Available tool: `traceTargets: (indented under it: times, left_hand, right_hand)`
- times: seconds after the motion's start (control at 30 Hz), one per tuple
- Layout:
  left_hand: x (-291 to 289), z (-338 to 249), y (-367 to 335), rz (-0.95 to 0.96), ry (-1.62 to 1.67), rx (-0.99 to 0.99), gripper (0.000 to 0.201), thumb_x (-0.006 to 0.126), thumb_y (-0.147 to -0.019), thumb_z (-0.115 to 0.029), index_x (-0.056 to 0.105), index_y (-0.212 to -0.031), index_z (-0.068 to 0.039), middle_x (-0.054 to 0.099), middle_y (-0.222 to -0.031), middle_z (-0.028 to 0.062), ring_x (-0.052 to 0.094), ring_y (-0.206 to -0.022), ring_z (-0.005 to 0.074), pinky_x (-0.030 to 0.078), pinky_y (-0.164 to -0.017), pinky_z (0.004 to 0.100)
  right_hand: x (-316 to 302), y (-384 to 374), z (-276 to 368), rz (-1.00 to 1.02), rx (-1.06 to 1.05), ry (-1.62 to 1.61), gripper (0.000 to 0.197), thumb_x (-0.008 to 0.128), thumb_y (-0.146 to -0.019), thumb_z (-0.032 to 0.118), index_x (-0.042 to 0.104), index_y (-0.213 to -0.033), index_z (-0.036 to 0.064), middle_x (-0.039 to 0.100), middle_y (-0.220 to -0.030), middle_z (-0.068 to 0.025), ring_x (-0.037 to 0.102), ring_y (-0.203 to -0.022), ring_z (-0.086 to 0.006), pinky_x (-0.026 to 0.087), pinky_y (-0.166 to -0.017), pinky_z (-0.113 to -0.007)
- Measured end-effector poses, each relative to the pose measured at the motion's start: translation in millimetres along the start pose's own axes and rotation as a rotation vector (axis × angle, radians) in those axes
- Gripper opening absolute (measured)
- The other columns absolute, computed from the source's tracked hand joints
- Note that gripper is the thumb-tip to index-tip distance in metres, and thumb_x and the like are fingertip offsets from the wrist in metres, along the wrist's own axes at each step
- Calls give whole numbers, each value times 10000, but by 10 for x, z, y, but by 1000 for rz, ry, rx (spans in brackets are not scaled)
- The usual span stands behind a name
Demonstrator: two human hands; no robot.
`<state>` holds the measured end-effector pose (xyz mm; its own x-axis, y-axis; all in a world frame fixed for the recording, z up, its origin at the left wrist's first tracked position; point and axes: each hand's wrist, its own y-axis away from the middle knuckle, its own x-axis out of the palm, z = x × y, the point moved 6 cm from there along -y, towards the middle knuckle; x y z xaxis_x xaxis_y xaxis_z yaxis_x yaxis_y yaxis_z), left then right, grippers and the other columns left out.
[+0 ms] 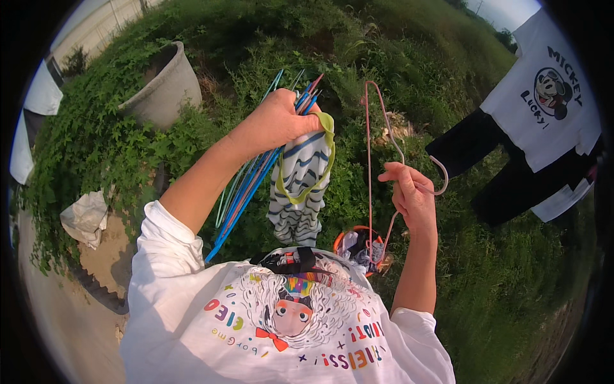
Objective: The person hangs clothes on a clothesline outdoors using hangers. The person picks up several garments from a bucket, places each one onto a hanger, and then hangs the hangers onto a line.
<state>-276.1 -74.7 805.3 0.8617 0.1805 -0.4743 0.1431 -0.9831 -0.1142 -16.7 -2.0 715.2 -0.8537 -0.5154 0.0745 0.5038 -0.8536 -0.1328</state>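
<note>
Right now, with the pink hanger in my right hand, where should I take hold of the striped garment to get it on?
Probably grip the striped garment at its yellow-green trimmed opening, coming from its right side with the left hand holding it up. That opening sits at the top, next to the pink wire hanger in the right hand, while the rest dangles limp.

In my left hand (278,121) I've got a bundle of thin wire hangers (246,192), mostly blue with some green and pink, fanned out and slanting down to the left, their tops poking past my fist. Pinched in the same grip is a small striped garment (299,185), grey and white with a yellow-green trim, dangling limp. My right hand (412,195) holds a single pink hanger (369,153) by its hook, the frame turned edge-on and standing nearly vertical.
</note>
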Motion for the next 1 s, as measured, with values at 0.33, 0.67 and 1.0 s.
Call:
traceTargets:
  times: [0.33,0.67,1.0]
  left_hand:
    - [8,73,-22,-78,187,50,212,748,-821,-255,701,-776,-54,592,-618,-48,486,-527,26,379,-483,208]
    - [108,387,27,-123,187,97,208,777,-790,-236,689,-748,-53,537,-584,-58,444,-513,28,340,-479,211]
    - [533,1059,76,-206,596,55,292,678,-890,-259,700,-1028,-2,688,-839,45,562,-693,77,455,-648,249]
  right_hand:
    - [644,-476,197,39,-42,129,241,756,-829,216,623,-799,17,539,-640,48,430,-573,-23,332,-504,-213]
    - [467,-386,617,-38,22,121,233,736,-814,145,523,-752,73,473,-586,58,381,-444,-20,247,-382,-203]
    - [394,-281,710,-88,45,-45,185,668,-828,44,488,-792,70,452,-632,40,326,-433,-19,219,-380,-209]
